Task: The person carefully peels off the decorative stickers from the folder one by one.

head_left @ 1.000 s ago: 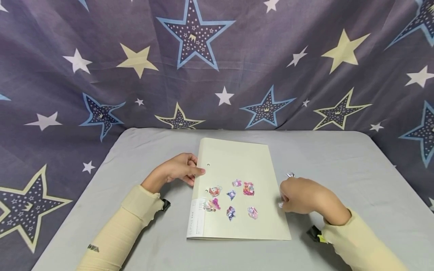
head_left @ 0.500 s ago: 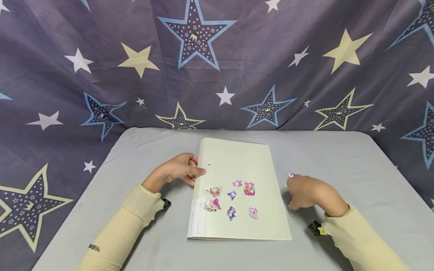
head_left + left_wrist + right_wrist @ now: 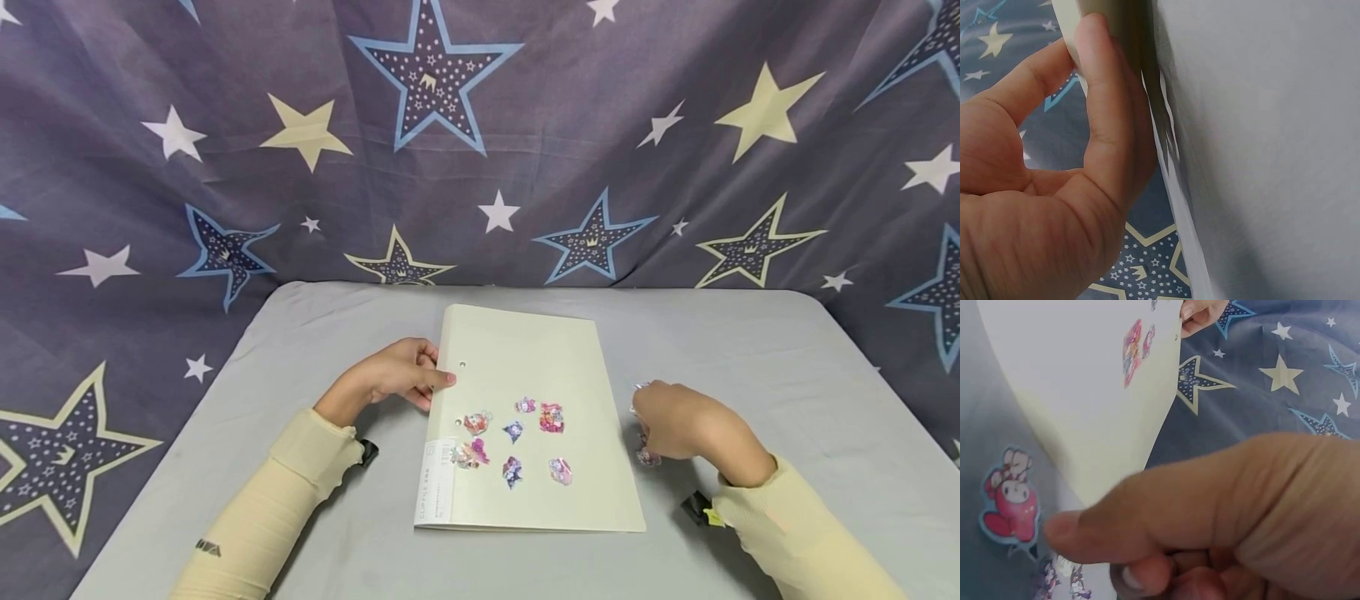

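A cream clip file (image 3: 525,358) lies on the grey cloth, with several small shiny stickers (image 3: 551,418) on its lower half. My left hand (image 3: 401,372) grips its spine, thumb (image 3: 1093,40) on the cover. To the right of the file, my right hand (image 3: 678,421) is low over a few loose stickers (image 3: 647,456). In the right wrist view, my thumb tip (image 3: 1063,531) is beside a pink character sticker (image 3: 1015,503); whether it touches cannot be told. More dark figure stickers (image 3: 1079,584) appear below. My other right fingers curl loosely, partly hidden, with nothing visible between them and the thumb.
Grey cloth (image 3: 337,533) covers the table. Behind it hangs a dark curtain (image 3: 480,167) with stars. A white label strip (image 3: 435,483) runs along the file's lower left edge. Black wrist mounts (image 3: 697,508) hang under both forearms.
My right hand has moved slightly right and away from the file's edge, and a sticker below it now shows more. My left hand and the file have stayed in place.
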